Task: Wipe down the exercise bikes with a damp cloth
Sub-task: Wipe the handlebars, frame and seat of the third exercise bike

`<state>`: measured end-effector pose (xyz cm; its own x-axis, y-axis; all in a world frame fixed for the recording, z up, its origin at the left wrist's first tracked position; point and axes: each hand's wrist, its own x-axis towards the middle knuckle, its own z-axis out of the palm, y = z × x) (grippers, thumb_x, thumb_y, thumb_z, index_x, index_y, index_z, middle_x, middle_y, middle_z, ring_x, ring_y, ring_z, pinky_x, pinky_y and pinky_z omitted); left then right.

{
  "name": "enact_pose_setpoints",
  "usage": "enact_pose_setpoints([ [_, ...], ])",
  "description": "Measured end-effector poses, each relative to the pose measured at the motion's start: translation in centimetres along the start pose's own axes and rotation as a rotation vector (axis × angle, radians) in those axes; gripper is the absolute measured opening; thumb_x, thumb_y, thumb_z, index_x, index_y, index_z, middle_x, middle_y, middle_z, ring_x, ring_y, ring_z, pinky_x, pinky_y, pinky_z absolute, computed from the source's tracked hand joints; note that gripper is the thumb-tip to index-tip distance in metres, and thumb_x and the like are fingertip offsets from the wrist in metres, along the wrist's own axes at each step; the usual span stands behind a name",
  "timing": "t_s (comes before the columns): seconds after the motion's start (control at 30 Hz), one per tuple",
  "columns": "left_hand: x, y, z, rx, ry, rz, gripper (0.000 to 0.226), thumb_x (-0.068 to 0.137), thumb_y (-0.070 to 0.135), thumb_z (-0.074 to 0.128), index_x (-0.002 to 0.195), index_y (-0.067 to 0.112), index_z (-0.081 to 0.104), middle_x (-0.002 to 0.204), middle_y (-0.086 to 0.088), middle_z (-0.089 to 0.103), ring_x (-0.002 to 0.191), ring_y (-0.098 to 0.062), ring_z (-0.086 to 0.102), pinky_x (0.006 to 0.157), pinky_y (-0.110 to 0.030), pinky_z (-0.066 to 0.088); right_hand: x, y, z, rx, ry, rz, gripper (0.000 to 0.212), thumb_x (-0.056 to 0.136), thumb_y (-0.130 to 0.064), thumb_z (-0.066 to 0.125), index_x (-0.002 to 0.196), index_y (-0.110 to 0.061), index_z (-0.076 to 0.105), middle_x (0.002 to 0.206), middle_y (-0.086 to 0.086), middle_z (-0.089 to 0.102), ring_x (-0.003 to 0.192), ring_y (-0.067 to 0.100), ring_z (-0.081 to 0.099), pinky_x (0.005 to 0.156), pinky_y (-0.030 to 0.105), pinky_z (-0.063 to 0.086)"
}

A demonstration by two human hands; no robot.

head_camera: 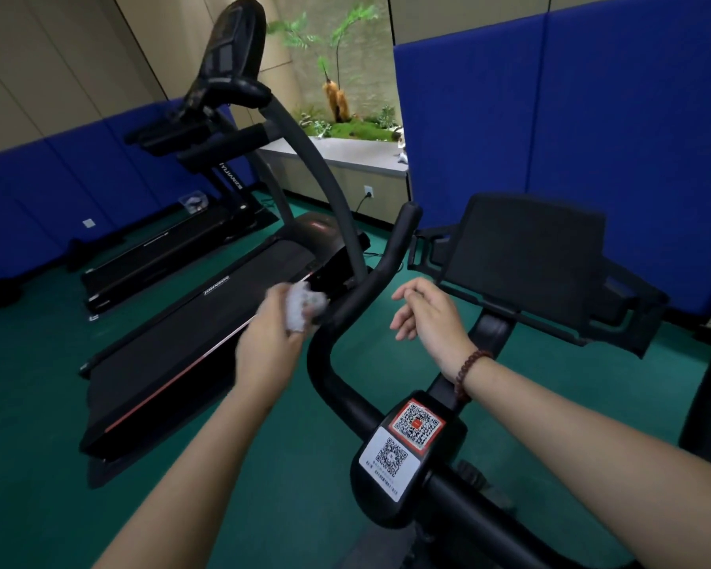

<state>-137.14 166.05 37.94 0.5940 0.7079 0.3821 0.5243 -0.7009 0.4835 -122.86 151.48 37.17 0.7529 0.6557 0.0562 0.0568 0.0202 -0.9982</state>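
Two hands: left hand (269,342) clutching white cloth (302,308) against bike handlebar (358,297); right hand (429,312) loosely open, empty.

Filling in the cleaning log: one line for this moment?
left hand: holds white cloth at bike's left handlebar | right hand: empty, hovering | tablet holder: untouched

Both forearms bare, no sleeves — right wrist wears dark reddish-brown bead bracelet (471,369)
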Motion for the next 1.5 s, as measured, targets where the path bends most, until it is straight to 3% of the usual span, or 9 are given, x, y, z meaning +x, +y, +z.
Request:
enact_pose_setpoints([
  [0.1,2.0,2.7,3.4,0.172,-0.205,0.312,0.061,0.086,0.024,0.058,0.139,0.022,0.031,0.135,-0.005,0.042,0.114,-0.027,0.046,0.088,-0.041,0.044,-0.1,0.0,0.0,-0.001,0.0,-0.005,0.028,0.098,-0.012,0.033,0.078,-0.017,0.052,0.059,0.006,0.057,0.045,0.014,0.052,0.044,0.017,0.039],
  [0.23,4.4,4.2,7.5,0.558,-0.266,0.339,0.058,0.091,0.02,0.042,0.144,0.021,0.017,0.143,-0.008,0.031,0.117,-0.031,0.039,0.087,-0.04,0.041,0.2,0.0,0.0,0.027,0.017,-0.004,0.027,0.098,-0.012,0.033,0.079,-0.014,0.053,0.059,0.007,0.057,0.046,0.017,0.051,0.044,0.015,0.039],
  [0.67,13.1,7.2,11.6,0.011,-0.235,0.498,0.076,0.082,0.0,0.049,0.147,0.012,0.013,0.124,-0.019,0.044,0.11,-0.038,0.042,0.094,-0.045,0.037,0.6,0.3,-0.2,0.146,0.074,0.014,0.027,0.098,-0.009,0.032,0.081,-0.02,0.051,0.057,0.001,0.057,0.044,0.012,0.05,0.044,0.017,0.038],
  [0.87,16.7,11.8,12.2,-0.17,-0.121,0.504,0.064,0.082,-0.003,0.048,0.142,0.011,0.029,0.127,-0.018,0.044,0.112,-0.033,0.041,0.092,-0.03,0.03,0.6,0.2,-0.4,0.134,0.065,0.023,0.027,0.097,-0.01,0.032,0.081,-0.021,0.051,0.057,0.0,0.057,0.046,0.013,0.051,0.047,0.021,0.039],
  [1.0,17.9,13.3,12.0,-0.097,-0.223,0.525,0.037,0.086,0.029,0.059,0.121,0.018,0.056,0.112,-0.01,0.06,0.104,-0.026,0.055,0.081,-0.028,0.039,0.8,0.4,-0.4,0.128,0.057,0.021,0.027,0.097,-0.01,0.032,0.081,-0.021,0.051,0.056,0.0,0.057,0.046,0.014,0.051,0.047,0.019,0.039],
  [1.07,17.7,13.8,11.5,-0.043,-0.273,0.486,0.02,0.083,0.027,0.059,0.1,0.018,0.065,0.091,-0.005,0.066,0.092,-0.026,0.06,0.069,-0.027,0.039,0.8,0.4,-0.4,0.132,0.047,0.028,0.028,0.097,-0.01,0.032,0.081,-0.021,0.051,0.056,0.001,0.057,0.045,0.014,0.05,0.046,0.019,0.039],
  [1.2,17.8,14.8,11.3,-0.094,-0.289,0.244,0.029,0.084,0.024,0.051,0.056,0.019,0.046,0.058,0.0,0.049,0.068,-0.026,0.051,0.057,-0.027,0.033,0.8,0.3,-0.4,0.129,0.031,0.032,0.028,0.097,-0.01,0.033,0.079,-0.019,0.052,0.056,0.003,0.056,0.044,0.013,0.05,0.045,0.018,0.039],
  [1.33,17.5,14.1,11.3,-0.325,-0.267,0.019,0.028,0.088,0.036,0.05,0.073,0.014,0.058,0.077,-0.009,0.06,0.075,-0.026,0.053,0.059,-0.027,0.036,0.7,0.4,-0.4,0.11,0.029,0.024,0.028,0.097,-0.011,0.033,0.078,-0.02,0.052,0.055,0.002,0.057,0.044,0.013,0.051,0.045,0.019,0.039],
  [1.5,16.2,12.6,11.2,-0.194,-0.27,0.086,0.047,0.089,0.052,0.045,0.115,0.016,0.058,0.113,-0.014,0.063,0.107,-0.031,0.054,0.078,-0.03,0.037,0.8,0.3,-0.4,0.093,0.041,0.012,0.029,0.097,-0.009,0.032,0.077,-0.019,0.051,0.055,0.004,0.056,0.044,0.016,0.05,0.045,0.022,0.038],
])
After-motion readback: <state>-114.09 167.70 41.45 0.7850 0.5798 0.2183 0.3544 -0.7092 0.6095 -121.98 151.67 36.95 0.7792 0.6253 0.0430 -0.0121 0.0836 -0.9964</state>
